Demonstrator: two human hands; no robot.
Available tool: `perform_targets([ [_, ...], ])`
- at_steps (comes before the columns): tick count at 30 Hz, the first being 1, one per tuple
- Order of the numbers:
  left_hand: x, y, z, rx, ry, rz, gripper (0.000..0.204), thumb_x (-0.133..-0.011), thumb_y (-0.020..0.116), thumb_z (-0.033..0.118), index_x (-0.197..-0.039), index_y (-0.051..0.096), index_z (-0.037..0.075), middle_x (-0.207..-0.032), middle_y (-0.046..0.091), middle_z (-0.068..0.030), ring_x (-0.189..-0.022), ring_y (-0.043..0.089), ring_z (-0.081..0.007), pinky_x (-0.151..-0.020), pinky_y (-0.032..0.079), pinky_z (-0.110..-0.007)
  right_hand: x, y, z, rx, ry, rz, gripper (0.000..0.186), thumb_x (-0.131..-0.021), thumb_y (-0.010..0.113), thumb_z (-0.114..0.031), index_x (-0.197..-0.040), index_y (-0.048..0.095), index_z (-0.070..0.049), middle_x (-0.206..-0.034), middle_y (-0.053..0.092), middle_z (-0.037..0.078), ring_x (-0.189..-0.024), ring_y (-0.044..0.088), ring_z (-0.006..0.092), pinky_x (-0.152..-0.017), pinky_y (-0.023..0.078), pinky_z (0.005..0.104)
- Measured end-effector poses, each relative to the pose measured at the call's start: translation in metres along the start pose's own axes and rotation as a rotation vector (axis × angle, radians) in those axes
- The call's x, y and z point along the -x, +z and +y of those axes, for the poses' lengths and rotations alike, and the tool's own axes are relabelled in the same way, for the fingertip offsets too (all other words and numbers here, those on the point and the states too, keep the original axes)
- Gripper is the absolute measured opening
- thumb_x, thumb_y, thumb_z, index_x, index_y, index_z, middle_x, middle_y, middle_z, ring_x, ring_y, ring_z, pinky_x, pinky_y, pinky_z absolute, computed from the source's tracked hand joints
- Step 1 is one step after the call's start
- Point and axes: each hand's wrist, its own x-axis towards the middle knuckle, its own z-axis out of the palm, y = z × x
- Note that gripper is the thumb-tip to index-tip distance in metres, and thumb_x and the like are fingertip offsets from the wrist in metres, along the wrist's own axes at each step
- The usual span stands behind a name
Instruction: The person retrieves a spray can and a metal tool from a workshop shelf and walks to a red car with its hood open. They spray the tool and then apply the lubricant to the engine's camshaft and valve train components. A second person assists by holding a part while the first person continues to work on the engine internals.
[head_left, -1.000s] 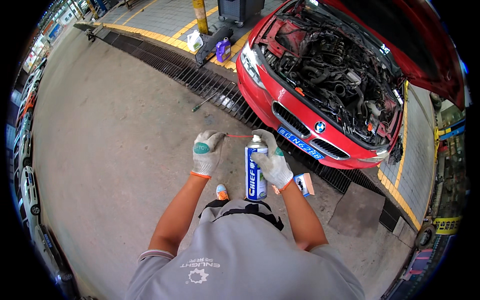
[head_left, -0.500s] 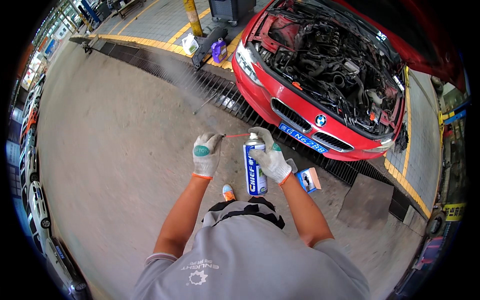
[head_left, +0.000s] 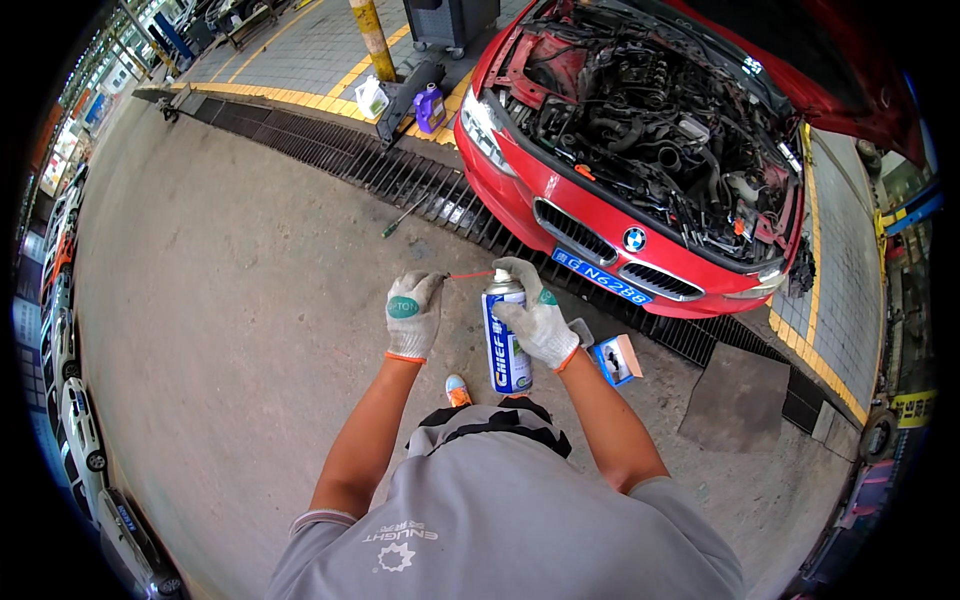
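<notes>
My gloved right hand (head_left: 535,315) is closed round a tall white and blue spray can (head_left: 508,365), index finger on the white nozzle. A thin red straw (head_left: 470,274) runs leftward from the nozzle to my gloved left hand (head_left: 412,312), whose thumb and fingers are pinched at its far end on something small and dark that I cannot make out. Beyond my hands stands a red car (head_left: 620,235) with its hood up and engine exposed. An open blue box (head_left: 617,360) lies on the floor right of the can.
A drain grate (head_left: 300,150) runs before the car. A screwdriver (head_left: 400,222) lies on concrete near it. A purple jug (head_left: 429,110), white jug (head_left: 371,98), yellow post (head_left: 374,40) and wheeled cart (head_left: 450,25) are behind. A dark mat (head_left: 735,400) lies right; parked cars line the left.
A pale mist that drifted up and left from my left hand half a second ago is gone. My hands keep the same hold on the can and straw end.
</notes>
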Motion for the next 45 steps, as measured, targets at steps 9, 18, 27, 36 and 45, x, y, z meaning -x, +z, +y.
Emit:
perform_targets([
  [9, 0.000, -0.001, 0.002, -0.014, 0.000, -0.003, 0.013, -0.085, 0.077, 0.008, -0.098, 0.077, 0.007, -0.097, 0.071, -0.0134, -0.091, 0.066, -0.0357, -0.079, 0.052, -0.046, -0.001, 0.000, -0.001, -0.002, 0.013, -0.009, 0.064, -0.088, 0.066, -0.024, -0.146, 0.046, -0.005, -0.127, 0.061, 0.019, -0.112, 0.065, 0.0280, -0.098, 0.052, 0.0379],
  [18, 0.001, 0.001, 0.002, 0.014, -0.016, 0.007, 0.012, -0.086, 0.077, 0.008, -0.098, 0.077, 0.006, -0.096, 0.071, -0.0133, -0.090, 0.066, -0.0352, -0.079, 0.052, -0.045, -0.002, -0.001, -0.006, 0.058, 0.025, -0.004, 0.062, -0.088, 0.067, -0.023, -0.144, 0.047, -0.006, -0.125, 0.062, 0.020, -0.111, 0.066, 0.0291, -0.096, 0.053, 0.0394],
  [27, 0.005, 0.000, -0.011, 0.186, -0.616, -0.023, 0.026, -0.093, 0.073, 0.021, -0.110, 0.078, 0.002, -0.099, 0.075, -0.0148, -0.090, 0.070, -0.0276, -0.081, 0.053, -0.039, 0.016, 0.004, 0.011, 0.099, 0.084, 0.048, 0.065, -0.086, 0.074, -0.021, -0.143, 0.047, -0.007, -0.121, 0.063, 0.018, -0.108, 0.067, 0.0291, -0.094, 0.055, 0.0405],
  [36, 0.007, 0.014, -0.024, 0.590, -0.969, -0.089, 0.034, -0.092, 0.075, 0.025, -0.116, 0.076, 0.001, -0.091, 0.071, -0.0025, -0.071, 0.057, -0.0102, -0.064, 0.046, -0.027, 0.026, 0.038, 0.009, 0.140, -0.037, 0.021, 0.066, -0.082, 0.075, -0.026, -0.141, 0.051, -0.008, -0.133, 0.059, 0.022, -0.123, 0.061, 0.0395, -0.103, 0.051, 0.0441],
  [45, -0.001, 0.006, -0.016, 0.587, -0.920, -0.138, 0.034, -0.092, 0.075, 0.024, -0.115, 0.075, -0.001, -0.091, 0.071, -0.0019, -0.074, 0.055, -0.0093, -0.066, 0.045, -0.026, 0.019, 0.040, 0.014, 0.191, 0.025, 0.058, 0.065, -0.082, 0.076, -0.027, -0.139, 0.052, -0.007, -0.132, 0.060, 0.022, -0.123, 0.061, 0.0400, -0.103, 0.051, 0.0448],
])
